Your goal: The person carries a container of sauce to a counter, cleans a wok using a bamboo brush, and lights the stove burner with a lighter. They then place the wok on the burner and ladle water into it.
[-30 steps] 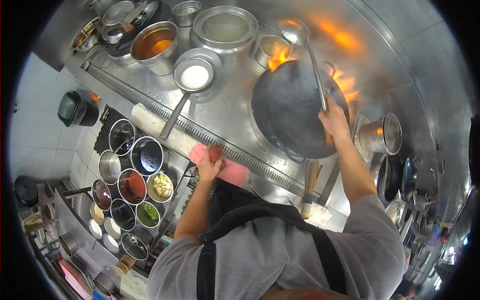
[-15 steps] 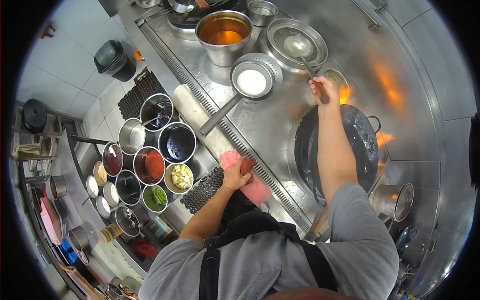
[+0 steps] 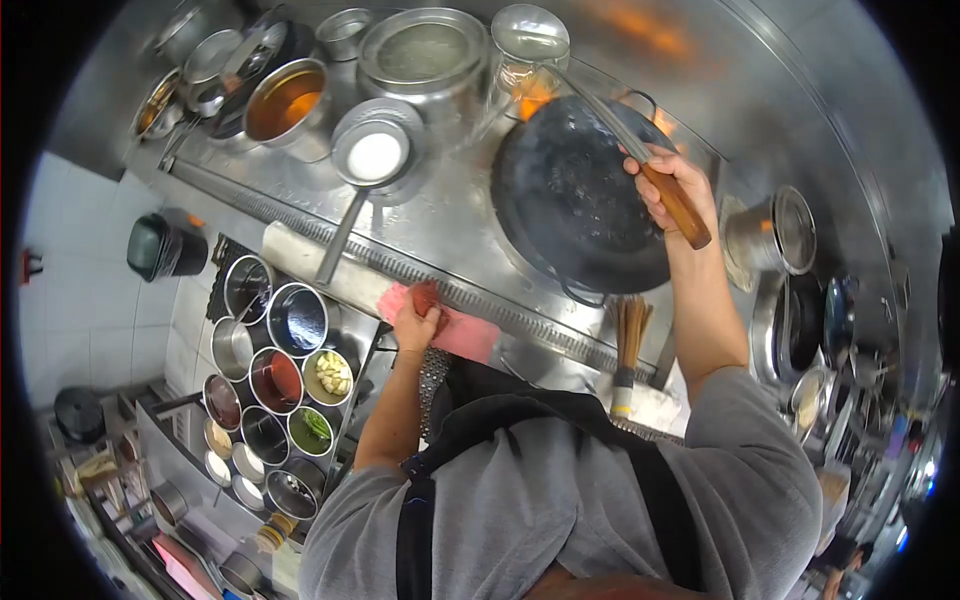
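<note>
While the right forearm reaches forward past the wok's edge, the right hand [image 3: 675, 190] is closed around the wooden handle of a ladle [image 3: 620, 128], fingers curled, thumb side toward the metal shaft. Ladle slants over the wok [image 3: 580, 200]; its rounded bowl lies past the far rim, seemingly above a small metal container, though blur and glare make that spot hard to read. Wooden end smooth, orange-brown, protruding below the palm; shaft grey, polished.

Left arm bent, lower; left hand [image 3: 415, 325] has its grip clamped on a rust-red wad [image 3: 425, 297], crumpled, at the table's front edge. Flat pink cloth [image 3: 468, 338] spreads beside it, soft, matte.

Wok: broad, round, blackened, faintly mottled inside, thin loop handles near and far. Orange flame [image 3: 535, 98] at its far-left rim. Table [image 3: 450, 215] of shiny steel, slotted strip along the front. Bristled brush [image 3: 628, 340], straw-coloured, bound at its base, just beside the wok's near side.

Leftward, a long-handled pan [image 3: 348, 225] with white contents; behind it, a steel pot [image 3: 288, 105] of amber liquid and a wide lipped pot [image 3: 420, 55].
</note>
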The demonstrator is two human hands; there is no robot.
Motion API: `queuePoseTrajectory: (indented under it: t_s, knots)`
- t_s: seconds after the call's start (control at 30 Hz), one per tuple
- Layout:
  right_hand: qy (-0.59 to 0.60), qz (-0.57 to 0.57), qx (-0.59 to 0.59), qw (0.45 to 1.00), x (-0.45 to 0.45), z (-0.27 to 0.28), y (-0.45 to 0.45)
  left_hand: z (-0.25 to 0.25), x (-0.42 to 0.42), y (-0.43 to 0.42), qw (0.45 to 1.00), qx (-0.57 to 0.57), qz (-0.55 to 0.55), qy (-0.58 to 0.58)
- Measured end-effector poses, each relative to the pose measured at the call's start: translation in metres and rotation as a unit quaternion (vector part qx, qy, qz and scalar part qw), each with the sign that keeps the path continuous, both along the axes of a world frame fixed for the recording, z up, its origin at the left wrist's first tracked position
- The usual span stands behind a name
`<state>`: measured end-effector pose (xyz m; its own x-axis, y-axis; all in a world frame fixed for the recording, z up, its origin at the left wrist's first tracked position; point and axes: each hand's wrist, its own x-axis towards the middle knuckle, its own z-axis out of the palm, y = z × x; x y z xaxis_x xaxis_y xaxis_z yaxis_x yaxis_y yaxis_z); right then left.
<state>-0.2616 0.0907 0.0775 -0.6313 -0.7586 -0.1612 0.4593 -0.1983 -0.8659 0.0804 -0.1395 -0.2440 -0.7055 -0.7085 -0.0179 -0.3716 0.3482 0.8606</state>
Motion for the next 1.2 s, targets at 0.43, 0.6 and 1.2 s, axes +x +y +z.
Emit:
queuePoseTrajectory:
  t_s: [0.43, 0.6, 1.2]
  knots:
    - [0.135, -0.211, 0.268, 0.930, -0.092, -0.030, 0.201, -0.005, 0.000, -0.006, 0.992, 0.120, 0.000, -0.041]
    - [0.468, -0.150, 0.685, 0.537, -0.079, -0.087, 0.278, 0.077, -0.024, 0.035, 0.954, 0.294, 0.061, 0.024]
    - [0.427, -0.254, 0.645, 0.580, 0.299, -0.292, 0.379, 0.130, -0.173, 0.181, 0.859, 0.499, -0.041, -0.108]
